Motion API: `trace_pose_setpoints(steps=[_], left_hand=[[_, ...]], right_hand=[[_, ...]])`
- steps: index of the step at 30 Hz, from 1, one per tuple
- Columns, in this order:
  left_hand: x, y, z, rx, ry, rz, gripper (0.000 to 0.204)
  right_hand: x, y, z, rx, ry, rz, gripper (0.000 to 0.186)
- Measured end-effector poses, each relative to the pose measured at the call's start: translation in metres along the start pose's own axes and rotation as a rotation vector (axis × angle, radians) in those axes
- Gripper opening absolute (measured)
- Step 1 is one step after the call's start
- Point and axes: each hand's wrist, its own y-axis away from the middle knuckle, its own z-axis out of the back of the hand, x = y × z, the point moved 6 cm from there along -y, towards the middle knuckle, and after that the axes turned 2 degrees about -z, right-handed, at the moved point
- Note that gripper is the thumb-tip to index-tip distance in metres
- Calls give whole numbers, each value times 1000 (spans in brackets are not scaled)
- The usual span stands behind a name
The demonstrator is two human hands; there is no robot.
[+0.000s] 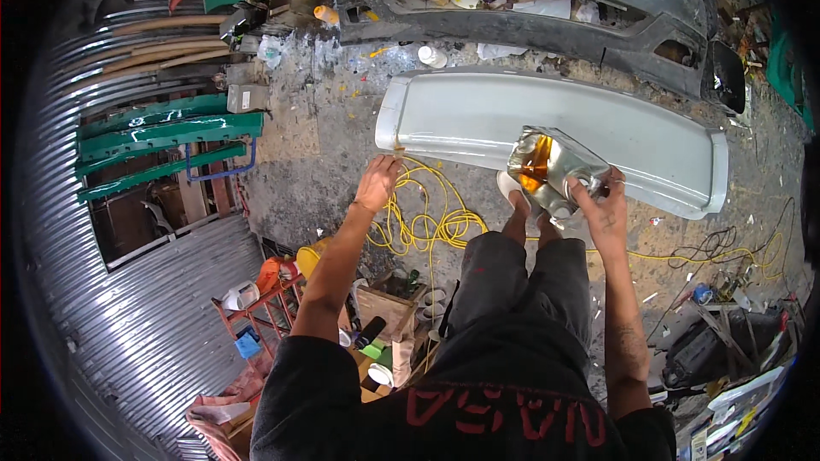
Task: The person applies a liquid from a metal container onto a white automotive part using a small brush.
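My right hand (605, 198) is closed around a shiny rectangular metal tin (564, 158), held tilted in front of my legs and above the near edge of a long pale grey panel (547, 115). One face of the tin shows amber and dark patches. My left hand (378, 181) reaches out by the left end of the panel, its fingers drawn together. Something small seems to be at the fingertips, too small to make out. Whether those fingertips touch the panel I cannot tell.
A coiled yellow cord (440, 226) lies on the stained floor near my feet. Beyond the panel lies a black bumper (530, 30), with a white bottle (432, 56) beside it. A red metal stand (272, 312) and a wooden box (384, 312) are at my left; green panels (171, 132) hang farther left.
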Motion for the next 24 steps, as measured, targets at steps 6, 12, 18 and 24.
trace_pose_setpoints(steps=[6,12,18,24], left_hand=[[51,-67,12,-51,191,2,14],[80,-146,2,153,340,-18,8],[95,-204,1,73,349,-33,11],[107,-237,-11,57,341,61,12]], right_hand=[[-1,8,32,-69,6,47,69],[-7,20,50,-185,7,48,58],[-7,33,43,-258,15,-60,61],[-11,41,18,-314,-59,-124,62]])
